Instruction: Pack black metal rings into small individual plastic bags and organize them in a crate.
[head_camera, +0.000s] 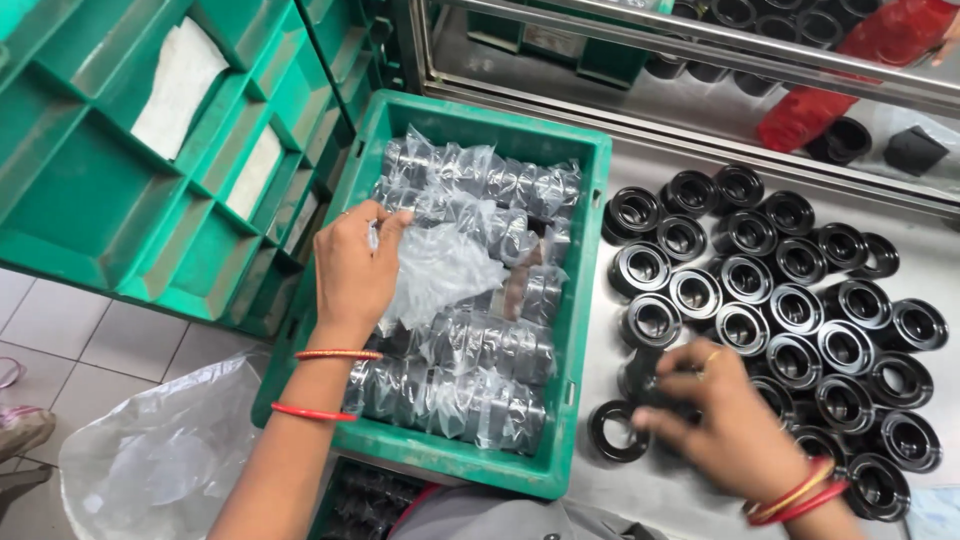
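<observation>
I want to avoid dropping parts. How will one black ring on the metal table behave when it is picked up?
The black ring looks rigid and probably heavy for its size. Lying flat it should not roll, though on edge it might. The right hand grips one easily.

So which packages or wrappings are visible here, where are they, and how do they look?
Clear plastic sleeves: in the green crate, rows wrapping metallic rings.
Loose clear bag: on those rows, crumpled, pinched by the left hand.
Large translucent bag: on the floor, bottom left.
No labels, signs or screens can be made out.
</observation>
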